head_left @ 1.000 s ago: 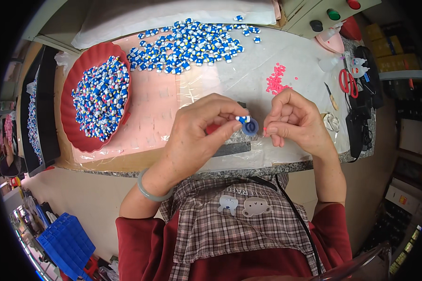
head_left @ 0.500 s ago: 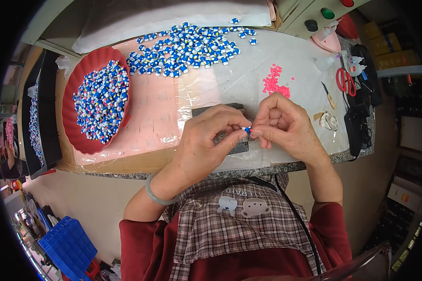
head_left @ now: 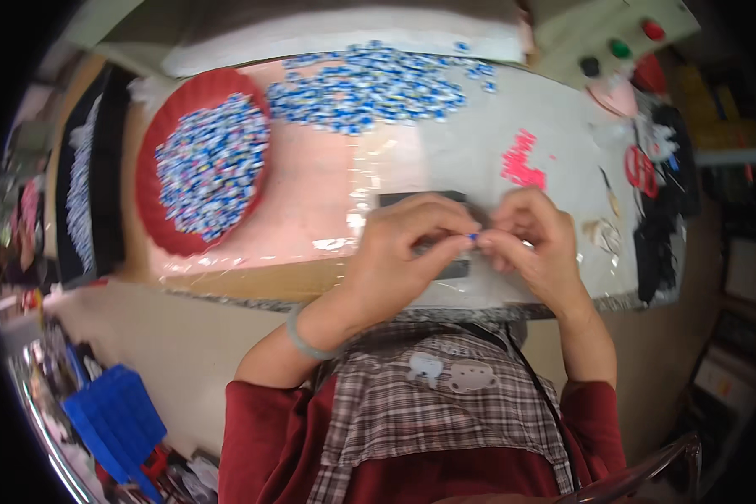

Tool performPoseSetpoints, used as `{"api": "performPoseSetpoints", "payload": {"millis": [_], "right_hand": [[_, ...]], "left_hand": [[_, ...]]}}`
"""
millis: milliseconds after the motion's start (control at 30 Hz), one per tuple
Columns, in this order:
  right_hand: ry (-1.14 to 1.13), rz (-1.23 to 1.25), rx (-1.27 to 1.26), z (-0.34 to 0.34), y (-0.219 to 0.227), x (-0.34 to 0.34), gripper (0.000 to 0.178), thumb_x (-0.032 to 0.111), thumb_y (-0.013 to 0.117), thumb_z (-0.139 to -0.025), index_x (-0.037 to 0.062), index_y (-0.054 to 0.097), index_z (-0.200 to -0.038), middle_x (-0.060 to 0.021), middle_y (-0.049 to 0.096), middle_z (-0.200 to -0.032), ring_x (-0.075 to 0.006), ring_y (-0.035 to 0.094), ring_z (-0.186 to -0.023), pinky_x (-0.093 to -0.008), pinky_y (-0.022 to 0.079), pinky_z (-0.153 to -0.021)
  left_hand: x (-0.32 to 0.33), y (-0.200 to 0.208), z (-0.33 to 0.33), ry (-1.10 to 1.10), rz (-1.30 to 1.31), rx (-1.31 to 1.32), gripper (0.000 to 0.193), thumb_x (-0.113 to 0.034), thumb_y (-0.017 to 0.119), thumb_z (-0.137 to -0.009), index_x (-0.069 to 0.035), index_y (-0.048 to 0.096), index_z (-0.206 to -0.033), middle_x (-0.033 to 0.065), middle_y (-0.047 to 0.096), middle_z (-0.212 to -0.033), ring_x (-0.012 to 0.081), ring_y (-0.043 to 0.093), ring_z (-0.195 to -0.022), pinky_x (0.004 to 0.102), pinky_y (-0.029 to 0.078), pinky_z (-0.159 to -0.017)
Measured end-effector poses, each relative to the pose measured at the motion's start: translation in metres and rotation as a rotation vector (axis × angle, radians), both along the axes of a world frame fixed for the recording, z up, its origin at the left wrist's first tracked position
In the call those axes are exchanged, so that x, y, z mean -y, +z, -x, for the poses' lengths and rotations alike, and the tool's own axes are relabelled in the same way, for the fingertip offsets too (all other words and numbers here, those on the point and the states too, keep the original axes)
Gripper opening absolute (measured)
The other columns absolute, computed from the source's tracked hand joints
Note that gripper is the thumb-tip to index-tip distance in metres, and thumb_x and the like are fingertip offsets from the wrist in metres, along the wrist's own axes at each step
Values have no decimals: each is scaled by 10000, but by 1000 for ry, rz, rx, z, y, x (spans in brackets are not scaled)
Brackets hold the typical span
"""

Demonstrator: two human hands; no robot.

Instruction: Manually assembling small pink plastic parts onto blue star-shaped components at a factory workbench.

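Observation:
My left hand [head_left: 407, 239] pinches a tiny blue-and-white piece [head_left: 473, 237] between thumb and forefinger. From the right, my right hand [head_left: 536, 244] meets it, thumb and forefinger pressed together at the piece's edge; what they grip is too small and blurred to make out. Both hands are above a dark flat slab [head_left: 395, 200] near the table's front edge. Just beyond my right hand lies a cluster of small pink pieces [head_left: 522, 168]. A loose heap of blue-and-white pieces [head_left: 370, 88] spreads along the back of the table.
At the left stands a red fluted bowl [head_left: 153, 151] full of similar pieces, with a black tray [head_left: 107, 185] beyond it. Red-handled scissors [head_left: 641, 172], a small knife [head_left: 612, 202] and a crumpled white wad [head_left: 603, 236] lie at the right. A blue crate [head_left: 113, 428] is low at left.
The whole view has shifted, so the table and hands appear farther right, and the picture is blurred. My hands keep the same pinch, fingertips meeting at the small piece.

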State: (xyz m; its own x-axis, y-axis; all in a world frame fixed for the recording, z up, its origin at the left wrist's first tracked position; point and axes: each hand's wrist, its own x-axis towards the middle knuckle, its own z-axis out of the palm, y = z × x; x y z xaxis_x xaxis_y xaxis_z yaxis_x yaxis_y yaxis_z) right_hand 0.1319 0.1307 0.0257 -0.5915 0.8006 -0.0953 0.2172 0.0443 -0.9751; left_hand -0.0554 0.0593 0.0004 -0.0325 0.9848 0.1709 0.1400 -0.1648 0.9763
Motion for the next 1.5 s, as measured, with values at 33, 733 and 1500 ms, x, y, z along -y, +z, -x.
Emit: {"api": "performPoseSetpoints", "payload": {"millis": [33, 733, 1500], "right_hand": [[-36, -3, 11, 4, 0, 3, 219, -36, 694, -868, 35, 523, -985, -32, 628, -722, -71, 574, -576, -198, 441, -484], [-25, -173, -90, -33, -16, -11, 284, 276, 556, -1034, 8, 579, -942, -60, 621, -695, -88, 540, -567, -216, 419, -512], [-40, -135, -2, -55, -12, -24, 217, 177, 527, -1037, 11, 575, -906, -48, 619, -726, -84, 554, -588, -217, 431, -533]], "left_hand": [[1, -7, -1, 3, 1, 144, 112, 9, 717, -861, -5, 723, -971, 103, 697, -1005, 136, 667, -826, 239, 547, -683], [17, 24, 178, 339, -255, -1330, 318, -115, 605, -919, -94, 625, -1236, 117, 542, -1383, 336, 434, -1358, 507, 324, -1113], [54, 44, 191, 382, 145, -1488, 364, -261, 643, -939, -71, 646, -1249, 143, 510, -1437, 395, 374, -1402, 586, 299, -1108]]}}
